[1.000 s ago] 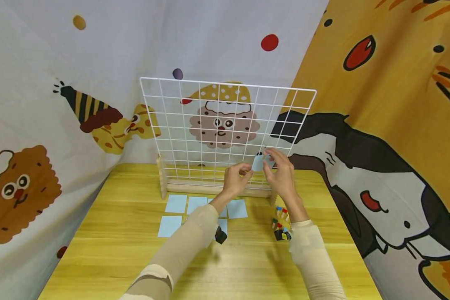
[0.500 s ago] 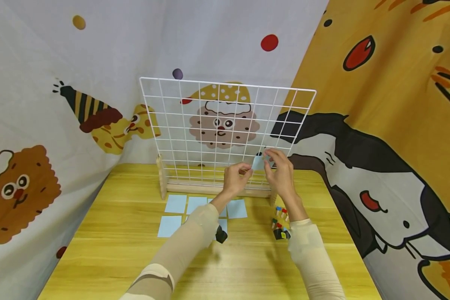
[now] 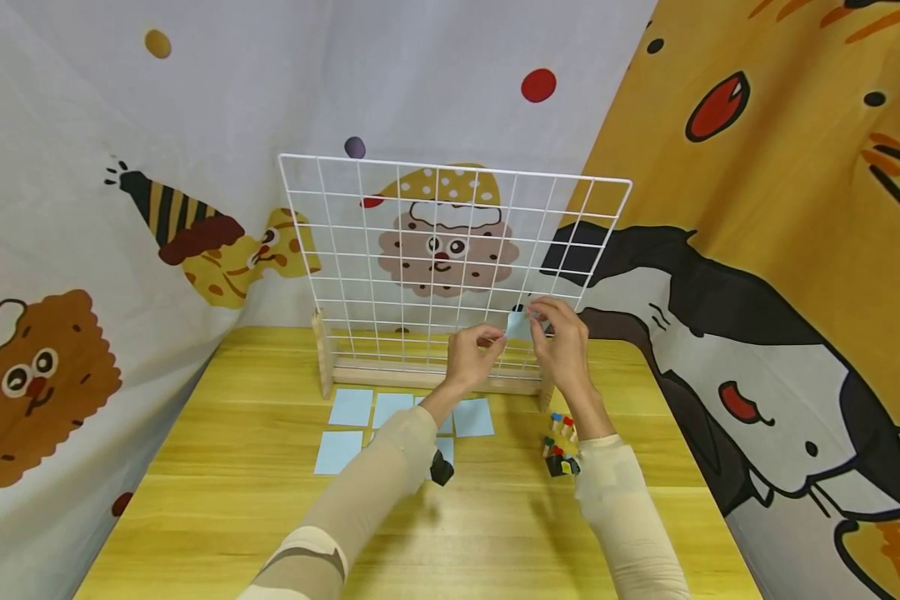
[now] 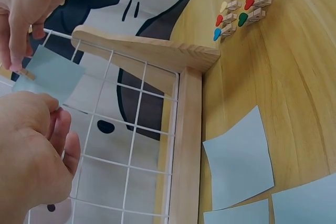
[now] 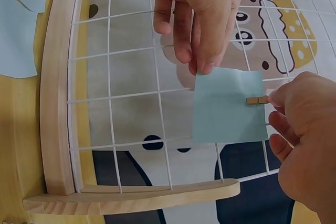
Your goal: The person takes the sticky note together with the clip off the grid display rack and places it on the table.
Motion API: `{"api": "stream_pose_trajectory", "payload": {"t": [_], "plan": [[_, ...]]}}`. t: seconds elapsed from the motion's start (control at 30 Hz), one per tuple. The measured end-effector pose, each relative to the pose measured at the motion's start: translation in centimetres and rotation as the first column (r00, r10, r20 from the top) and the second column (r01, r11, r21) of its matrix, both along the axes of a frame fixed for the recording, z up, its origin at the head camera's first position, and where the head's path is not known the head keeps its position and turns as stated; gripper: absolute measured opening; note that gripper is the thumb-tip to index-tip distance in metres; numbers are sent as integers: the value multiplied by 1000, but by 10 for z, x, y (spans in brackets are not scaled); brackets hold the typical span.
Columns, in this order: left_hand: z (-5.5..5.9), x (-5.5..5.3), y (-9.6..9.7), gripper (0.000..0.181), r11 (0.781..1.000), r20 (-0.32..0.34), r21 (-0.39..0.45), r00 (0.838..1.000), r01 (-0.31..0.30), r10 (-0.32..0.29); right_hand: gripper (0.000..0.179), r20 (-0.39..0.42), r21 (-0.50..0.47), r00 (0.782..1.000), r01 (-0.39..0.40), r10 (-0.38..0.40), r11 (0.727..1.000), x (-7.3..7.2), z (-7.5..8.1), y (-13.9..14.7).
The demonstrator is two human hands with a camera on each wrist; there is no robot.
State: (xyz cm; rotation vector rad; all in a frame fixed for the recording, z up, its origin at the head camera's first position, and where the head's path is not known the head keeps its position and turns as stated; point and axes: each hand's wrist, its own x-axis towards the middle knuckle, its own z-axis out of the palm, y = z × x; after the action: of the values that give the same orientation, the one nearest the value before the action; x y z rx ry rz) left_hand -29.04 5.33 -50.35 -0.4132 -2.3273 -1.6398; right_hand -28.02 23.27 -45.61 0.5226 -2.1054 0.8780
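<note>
A light blue paper square (image 5: 228,111) lies against the white wire grid (image 3: 450,167), low on its right side. My left hand (image 3: 471,358) pinches the paper's edge between thumb and fingers, as the right wrist view shows. On the opposite edge sits a small wooden clothespin (image 5: 256,100), its outer end pinched by my right hand (image 3: 564,346). In the left wrist view the same clothespin overlaps the paper near its border, between both hands.
The grid stands in a wooden base (image 3: 390,375). Several blue paper squares (image 3: 351,408) lie in rows before it, partly hidden by the left arm. Right of them stand several small clothespins with coloured hearts (image 4: 249,3). A printed cloth (image 3: 217,100) hangs behind the table.
Both arms stay nearly still. Less of the blue paper shows between the right thumb and fingers than a second ago, and its visible left edge sits slightly further right.
</note>
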Motion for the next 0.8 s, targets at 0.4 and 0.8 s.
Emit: {"api": "stream_pose_trajectory", "payload": {"t": [0.4,0.8], "plan": [[-2,-2,-2,12,1000,-19,5,1000,9,-9,7,-32,-64,999,16,-18,998,-6,0,-1],[-1,0,-2,12,1000,-31,7,999,15,-14,6,-64,-55,997,28,-31,998,-7,2,0]]}}
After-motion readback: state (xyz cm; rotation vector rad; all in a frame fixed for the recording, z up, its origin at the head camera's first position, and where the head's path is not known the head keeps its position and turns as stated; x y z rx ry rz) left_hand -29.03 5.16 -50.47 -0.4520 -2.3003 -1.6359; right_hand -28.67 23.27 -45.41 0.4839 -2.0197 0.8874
